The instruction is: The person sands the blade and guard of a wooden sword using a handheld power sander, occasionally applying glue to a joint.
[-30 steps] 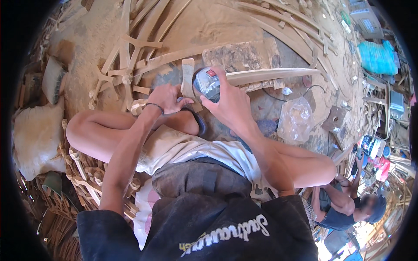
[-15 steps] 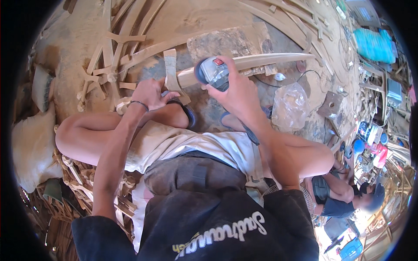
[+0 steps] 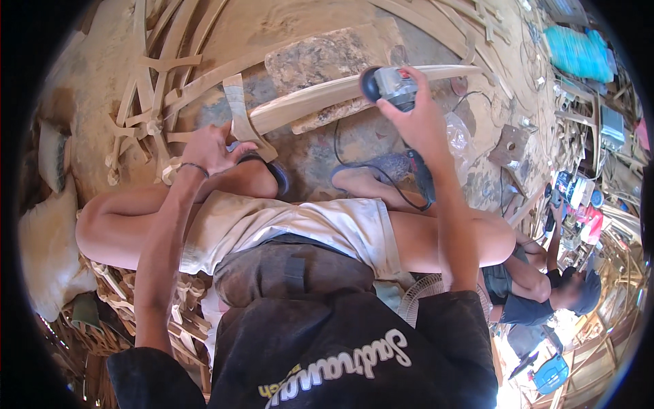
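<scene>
My right hand (image 3: 421, 123) grips an angle grinder (image 3: 395, 86) with a dark round disc at its left side. The disc is at a long, slightly curved wooden piece (image 3: 306, 102), past its middle toward the right end. A shorter curved crosspiece (image 3: 238, 109) stands across the left end of that wood. My left hand (image 3: 206, 151) is closed around the wood's left end, just beyond the crosspiece, thumb sticking out; its fingertips are partly hidden. Under the long piece lies a stained, worn slab (image 3: 327, 58). A dark power cord (image 3: 340, 153) loops below the grinder.
Curved wooden parts (image 3: 160, 68) lie piled at the far left, others at the far right. A clear plastic bag (image 3: 458, 140) and a square plate with a hole (image 3: 509, 145) are on the right. Another person (image 3: 531, 296) sits at the lower right. My bare legs flank the work.
My right hand has moved the grinder rightward along the long wooden piece. The left hand keeps its hold on the left end. The whole view has shifted slightly.
</scene>
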Action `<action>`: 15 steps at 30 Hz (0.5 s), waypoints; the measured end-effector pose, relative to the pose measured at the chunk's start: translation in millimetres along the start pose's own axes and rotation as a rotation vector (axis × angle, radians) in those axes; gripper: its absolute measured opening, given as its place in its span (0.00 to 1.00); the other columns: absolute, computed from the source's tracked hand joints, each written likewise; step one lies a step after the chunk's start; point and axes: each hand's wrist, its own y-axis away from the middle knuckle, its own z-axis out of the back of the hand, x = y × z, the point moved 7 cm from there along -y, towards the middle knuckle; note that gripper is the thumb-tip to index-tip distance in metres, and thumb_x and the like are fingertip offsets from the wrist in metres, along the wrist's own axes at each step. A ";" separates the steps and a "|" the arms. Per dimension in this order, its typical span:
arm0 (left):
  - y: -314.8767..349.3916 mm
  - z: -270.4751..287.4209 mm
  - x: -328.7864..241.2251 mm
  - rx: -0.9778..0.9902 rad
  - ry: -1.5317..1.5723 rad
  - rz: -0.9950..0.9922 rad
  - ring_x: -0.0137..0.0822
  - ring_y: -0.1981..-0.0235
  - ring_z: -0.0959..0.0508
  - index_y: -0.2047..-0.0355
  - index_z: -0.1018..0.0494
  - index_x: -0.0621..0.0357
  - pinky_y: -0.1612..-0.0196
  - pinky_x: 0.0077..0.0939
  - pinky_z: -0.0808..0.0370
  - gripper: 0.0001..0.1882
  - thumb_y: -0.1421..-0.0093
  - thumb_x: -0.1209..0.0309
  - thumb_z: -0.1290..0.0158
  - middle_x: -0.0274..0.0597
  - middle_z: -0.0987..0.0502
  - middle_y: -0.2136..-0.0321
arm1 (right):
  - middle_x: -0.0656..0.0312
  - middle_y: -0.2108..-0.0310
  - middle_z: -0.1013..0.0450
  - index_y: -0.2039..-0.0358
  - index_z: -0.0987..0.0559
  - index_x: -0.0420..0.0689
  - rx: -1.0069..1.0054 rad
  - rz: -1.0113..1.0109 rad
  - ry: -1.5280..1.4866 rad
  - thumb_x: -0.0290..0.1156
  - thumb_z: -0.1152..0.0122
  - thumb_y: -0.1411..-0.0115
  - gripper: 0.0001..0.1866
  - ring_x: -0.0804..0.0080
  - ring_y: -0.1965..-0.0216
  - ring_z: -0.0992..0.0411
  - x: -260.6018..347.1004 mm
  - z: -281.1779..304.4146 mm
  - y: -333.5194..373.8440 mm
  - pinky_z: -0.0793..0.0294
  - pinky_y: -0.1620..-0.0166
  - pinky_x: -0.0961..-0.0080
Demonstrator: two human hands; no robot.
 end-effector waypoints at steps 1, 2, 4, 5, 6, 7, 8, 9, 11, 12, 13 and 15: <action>-0.7 -0.7 1.8 0.009 0.003 0.000 0.64 0.67 0.14 0.45 0.16 0.56 0.60 0.56 0.18 0.42 0.37 0.28 0.36 0.55 0.16 0.77 | 0.38 0.51 0.15 0.27 0.32 0.59 -0.025 -0.009 0.032 0.52 0.21 0.41 0.45 0.32 0.47 0.16 -12.1 5.2 -5.9 0.18 0.45 0.45; -1.2 -1.3 3.6 0.018 0.007 0.000 0.63 0.68 0.14 0.46 0.16 0.57 0.61 0.56 0.18 0.42 0.38 0.28 0.36 0.55 0.16 0.77 | 0.39 0.48 0.15 0.27 0.32 0.58 -0.048 -0.041 0.051 0.51 0.20 0.41 0.45 0.34 0.46 0.16 -25.3 10.6 -11.4 0.19 0.43 0.47; -3.9 -3.4 8.8 0.048 0.022 0.022 0.63 0.68 0.14 0.49 0.15 0.59 0.61 0.55 0.18 0.43 0.39 0.27 0.35 0.55 0.16 0.76 | 0.41 0.44 0.17 0.27 0.31 0.57 -0.096 -0.095 0.084 0.47 0.19 0.40 0.44 0.37 0.43 0.17 -41.1 22.5 -23.6 0.20 0.40 0.51; -5.4 -5.5 13.2 0.072 0.034 0.046 0.62 0.67 0.13 0.52 0.15 0.60 0.60 0.55 0.18 0.44 0.40 0.27 0.34 0.56 0.16 0.75 | 0.43 0.41 0.18 0.27 0.30 0.54 -0.105 -0.169 0.126 0.47 0.19 0.39 0.44 0.37 0.43 0.17 -48.0 29.0 -28.1 0.20 0.39 0.50; -9.0 -4.5 20.1 0.092 0.045 0.070 0.62 0.67 0.13 0.54 0.15 0.62 0.60 0.55 0.19 0.44 0.41 0.27 0.34 0.56 0.15 0.74 | 0.42 0.41 0.18 0.27 0.30 0.54 -0.141 -0.167 0.118 0.48 0.19 0.39 0.44 0.37 0.43 0.17 -53.9 36.4 -29.8 0.20 0.39 0.50; -13.4 2.6 28.4 0.113 0.030 0.087 0.62 0.65 0.13 0.57 0.15 0.62 0.59 0.54 0.19 0.44 0.42 0.27 0.33 0.57 0.15 0.73 | 0.42 0.40 0.18 0.27 0.30 0.53 -0.176 -0.158 0.103 0.48 0.19 0.39 0.44 0.38 0.43 0.17 -58.0 41.7 -29.8 0.20 0.39 0.50; -20.0 10.3 37.6 0.133 0.018 0.105 0.61 0.64 0.13 0.60 0.15 0.62 0.58 0.53 0.19 0.44 0.43 0.26 0.32 0.57 0.14 0.72 | 0.42 0.39 0.19 0.27 0.30 0.53 -0.208 -0.148 0.088 0.49 0.20 0.39 0.44 0.38 0.43 0.17 -60.7 44.2 -30.2 0.20 0.39 0.50; -17.6 16.1 52.3 0.166 0.000 0.142 0.61 0.63 0.12 0.62 0.16 0.63 0.57 0.53 0.19 0.43 0.44 0.26 0.32 0.58 0.14 0.70 | 0.42 0.41 0.18 0.27 0.30 0.54 -0.206 -0.099 0.049 0.49 0.20 0.39 0.43 0.37 0.43 0.17 -49.5 37.6 -26.6 0.20 0.40 0.50; -26.9 24.2 82.7 0.282 -0.082 0.207 0.58 0.58 0.12 0.59 0.15 0.61 0.53 0.51 0.18 0.44 0.46 0.25 0.32 0.56 0.12 0.65 | 0.43 0.44 0.16 0.27 0.31 0.55 -0.218 -0.004 -0.020 0.50 0.21 0.38 0.43 0.35 0.43 0.17 -20.8 34.1 -15.0 0.19 0.41 0.48; -30.5 24.2 92.1 0.344 -0.119 0.228 0.57 0.55 0.11 0.58 0.14 0.60 0.50 0.51 0.18 0.45 0.48 0.25 0.32 0.55 0.11 0.62 | 0.42 0.45 0.16 0.27 0.31 0.55 -0.187 0.041 -0.064 0.50 0.21 0.38 0.43 0.36 0.44 0.16 -6.1 25.9 -8.9 0.19 0.42 0.48; -32.7 27.4 91.9 0.344 -0.080 0.224 0.57 0.55 0.12 0.58 0.14 0.60 0.50 0.50 0.18 0.45 0.48 0.25 0.31 0.56 0.11 0.61 | 0.42 0.45 0.16 0.27 0.32 0.56 -0.159 0.081 -0.104 0.50 0.21 0.38 0.43 0.36 0.45 0.16 13.9 15.1 -1.4 0.18 0.42 0.48; -36.7 29.4 90.3 0.345 -0.002 0.205 0.58 0.53 0.12 0.58 0.14 0.62 0.48 0.50 0.18 0.45 0.48 0.27 0.30 0.58 0.11 0.59 | 0.42 0.47 0.15 0.27 0.32 0.56 -0.059 0.092 -0.130 0.50 0.22 0.38 0.43 0.36 0.47 0.15 55.5 -8.8 8.6 0.18 0.44 0.47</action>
